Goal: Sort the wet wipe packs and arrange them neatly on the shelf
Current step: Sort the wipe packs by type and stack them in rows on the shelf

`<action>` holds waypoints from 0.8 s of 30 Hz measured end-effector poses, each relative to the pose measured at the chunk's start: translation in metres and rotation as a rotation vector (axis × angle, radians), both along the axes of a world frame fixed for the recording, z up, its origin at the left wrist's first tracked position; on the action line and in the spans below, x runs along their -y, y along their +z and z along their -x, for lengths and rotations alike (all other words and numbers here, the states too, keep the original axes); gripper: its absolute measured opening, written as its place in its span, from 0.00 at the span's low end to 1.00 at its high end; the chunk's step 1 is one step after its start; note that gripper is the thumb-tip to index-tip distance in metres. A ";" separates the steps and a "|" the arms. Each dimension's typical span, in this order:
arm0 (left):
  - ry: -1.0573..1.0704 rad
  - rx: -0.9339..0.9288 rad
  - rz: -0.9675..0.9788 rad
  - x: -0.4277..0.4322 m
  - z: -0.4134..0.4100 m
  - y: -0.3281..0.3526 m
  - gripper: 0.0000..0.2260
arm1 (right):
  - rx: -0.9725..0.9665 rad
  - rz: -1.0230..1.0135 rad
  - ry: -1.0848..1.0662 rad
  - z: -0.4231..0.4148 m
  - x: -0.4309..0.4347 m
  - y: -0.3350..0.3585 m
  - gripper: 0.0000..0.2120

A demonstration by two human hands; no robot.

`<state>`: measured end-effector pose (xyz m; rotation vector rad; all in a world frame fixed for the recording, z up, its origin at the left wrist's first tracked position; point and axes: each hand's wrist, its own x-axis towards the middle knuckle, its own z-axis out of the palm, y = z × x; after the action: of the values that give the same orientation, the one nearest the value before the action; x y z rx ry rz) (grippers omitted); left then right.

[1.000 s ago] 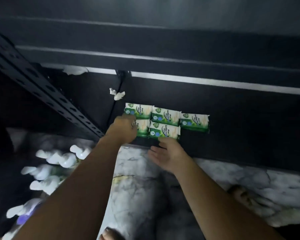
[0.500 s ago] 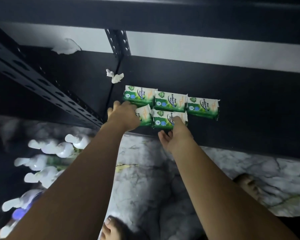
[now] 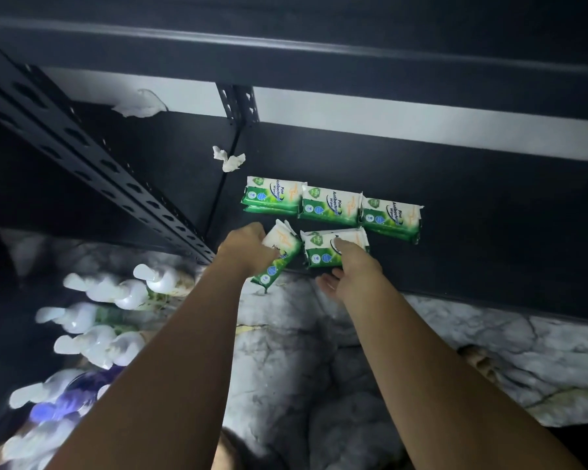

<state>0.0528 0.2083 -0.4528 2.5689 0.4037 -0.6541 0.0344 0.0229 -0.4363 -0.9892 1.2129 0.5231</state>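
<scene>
Green-and-white wet wipe packs lie on the black shelf (image 3: pixel 472 232). Three form a back row: a left pack (image 3: pixel 273 197), a middle pack (image 3: pixel 330 206) and a right pack (image 3: pixel 391 218). My left hand (image 3: pixel 246 247) grips a front-left pack (image 3: pixel 280 254), which is tilted and sticks out over the shelf's front edge. My right hand (image 3: pixel 350 269) rests on the front-right pack (image 3: pixel 323 251), with fingers on top of it and the thumb below the shelf edge.
A perforated black shelf post (image 3: pixel 92 154) runs diagonally at the left. Crumpled white tissue (image 3: pixel 230 159) lies behind the packs, with another wad (image 3: pixel 140 103) farther back. White pump bottles (image 3: pixel 116 293) stand low at the left. Marble floor (image 3: pixel 302 368) lies below.
My left hand has taken the front-left pack and turned it, so it now tilts out past the shelf edge. My right hand has slid up onto the front-right pack.
</scene>
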 end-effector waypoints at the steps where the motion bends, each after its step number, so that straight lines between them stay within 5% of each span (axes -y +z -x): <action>1: 0.013 0.006 0.009 0.000 0.000 -0.001 0.14 | -0.009 0.010 0.002 -0.004 -0.001 0.000 0.20; 20: 0.088 0.030 -0.024 0.015 0.023 -0.003 0.17 | 0.055 0.175 -0.117 0.001 -0.004 -0.011 0.26; 24: 0.133 0.006 0.066 0.011 0.031 0.000 0.15 | 0.088 0.167 -0.097 0.018 0.010 -0.009 0.20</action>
<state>0.0214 0.1972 -0.4523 2.4572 0.5368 -0.6018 0.0162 0.0127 -0.4452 -1.0774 1.2329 0.3022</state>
